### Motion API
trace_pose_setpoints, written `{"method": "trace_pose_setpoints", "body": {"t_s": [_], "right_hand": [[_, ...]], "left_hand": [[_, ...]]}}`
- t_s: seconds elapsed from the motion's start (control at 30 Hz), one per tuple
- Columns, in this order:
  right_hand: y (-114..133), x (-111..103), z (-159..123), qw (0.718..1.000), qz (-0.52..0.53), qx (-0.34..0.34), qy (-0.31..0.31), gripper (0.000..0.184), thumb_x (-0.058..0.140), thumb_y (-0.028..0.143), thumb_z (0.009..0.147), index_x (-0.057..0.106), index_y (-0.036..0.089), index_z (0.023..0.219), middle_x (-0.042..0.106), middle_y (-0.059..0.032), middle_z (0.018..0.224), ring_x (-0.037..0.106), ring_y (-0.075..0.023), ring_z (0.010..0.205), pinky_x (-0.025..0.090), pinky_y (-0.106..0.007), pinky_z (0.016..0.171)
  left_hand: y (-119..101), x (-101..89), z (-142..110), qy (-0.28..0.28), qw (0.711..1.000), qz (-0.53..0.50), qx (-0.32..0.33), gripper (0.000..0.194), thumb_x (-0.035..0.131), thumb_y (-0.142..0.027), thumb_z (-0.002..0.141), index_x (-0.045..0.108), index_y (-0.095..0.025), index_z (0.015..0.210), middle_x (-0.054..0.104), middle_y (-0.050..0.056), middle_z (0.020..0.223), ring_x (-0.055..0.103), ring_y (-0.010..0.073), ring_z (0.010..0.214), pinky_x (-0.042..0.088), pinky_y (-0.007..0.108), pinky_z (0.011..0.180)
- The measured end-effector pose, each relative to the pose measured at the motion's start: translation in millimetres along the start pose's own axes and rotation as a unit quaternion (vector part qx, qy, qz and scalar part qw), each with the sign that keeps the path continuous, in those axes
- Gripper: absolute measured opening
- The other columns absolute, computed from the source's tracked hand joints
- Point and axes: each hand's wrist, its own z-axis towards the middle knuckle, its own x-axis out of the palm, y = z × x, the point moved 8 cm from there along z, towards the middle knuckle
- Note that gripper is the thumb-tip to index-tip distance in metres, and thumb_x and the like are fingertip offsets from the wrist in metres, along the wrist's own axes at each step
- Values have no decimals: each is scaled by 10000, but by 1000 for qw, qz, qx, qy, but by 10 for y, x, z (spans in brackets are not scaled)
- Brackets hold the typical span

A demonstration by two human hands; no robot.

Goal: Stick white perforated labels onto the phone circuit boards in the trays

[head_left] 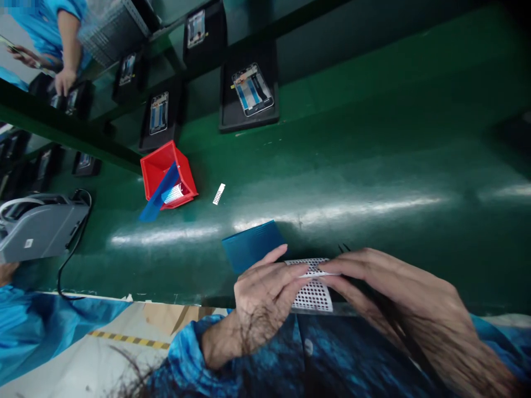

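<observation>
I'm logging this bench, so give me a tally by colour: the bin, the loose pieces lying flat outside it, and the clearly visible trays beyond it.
Red: 1 (bin)
Blue: 1 (sheet)
White: 1 (perforated strip)
Black: 4 (trays; those farther left are too blurred to count)
Total: 7

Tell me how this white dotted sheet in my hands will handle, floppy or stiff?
The white dotted sheet is probably floppy, as it bends where your left hand and right hand hold it. It looks thin, so likely light for its size. Pinched at that bend, it may crease.
</observation>
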Motion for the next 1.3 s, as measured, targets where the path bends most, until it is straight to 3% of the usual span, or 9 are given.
{"method": "trace_pose_setpoints", "body": {"t_s": [0.1,0.23,0.4,0.57,0.77,0.9,1.13,1.3], "right_hand": [[29,-7,-1,999,-28,-13,-10,231,539,174,624,539,276,832,552,32,755,530,-96,663,451,-195,580],[67,2,11,999,-36,-6,5,201,512,196,650,542,285,827,553,38,732,526,-84,625,438,-180,533],[83,-14,-3,998,-56,5,3,168,503,218,656,545,288,803,569,45,711,537,-94,618,446,-191,531],[-29,39,-83,996,-75,26,30,182,498,265,663,539,318,831,566,55,731,539,-99,634,450,-203,518],[39,-30,-69,994,-100,-50,-4,238,525,265,649,541,304,883,539,13,738,524,-123,643,459,-254,580],[104,-36,-53,996,-50,-72,16,219,542,198,628,546,262,838,541,-6,725,518,-146,665,466,-279,601],[20,7,-23,998,33,22,57,133,535,209,632,557,288,737,532,12,693,527,-130,627,452,-222,516],[9,56,18,994,78,34,75,101,530,197,639,559,264,709,535,16,665,527,-106,604,440,-189,501]], "left_hand": [[-8,-58,-23,-14,999,37,24,261,598,-121,597,591,-251,824,642,-56,722,594,102,661,443,369,870],[-7,-103,-17,-18,997,63,30,268,628,-159,561,602,-255,811,587,-8,811,564,151,775,407,422,883],[-95,-3,7,43,997,18,54,268,602,-164,600,565,-212,861,649,-54,802,582,101,797,467,253,857],[-97,21,-12,89,995,-2,55,284,566,-110,629,556,-221,891,652,-72,838,568,98,872,473,222,849],[-49,0,-16,121,992,-32,32,244,556,-150,642,572,-214,877,659,-38,819,565,137,888,496,268,815],[-21,8,-26,130,990,-47,4,233,551,-138,644,580,-212,863,658,-35,803,566,142,884,486,275,836],[-6,26,-59,158,986,-60,-8,250,529,-106,651,578,-222,867,655,-31,814,557,158,903,486,295,838],[-32,28,-55,188,980,-68,5,221,528,-130,660,581,-204,861,648,-23,832,560,141,891,458,277,874]]}}
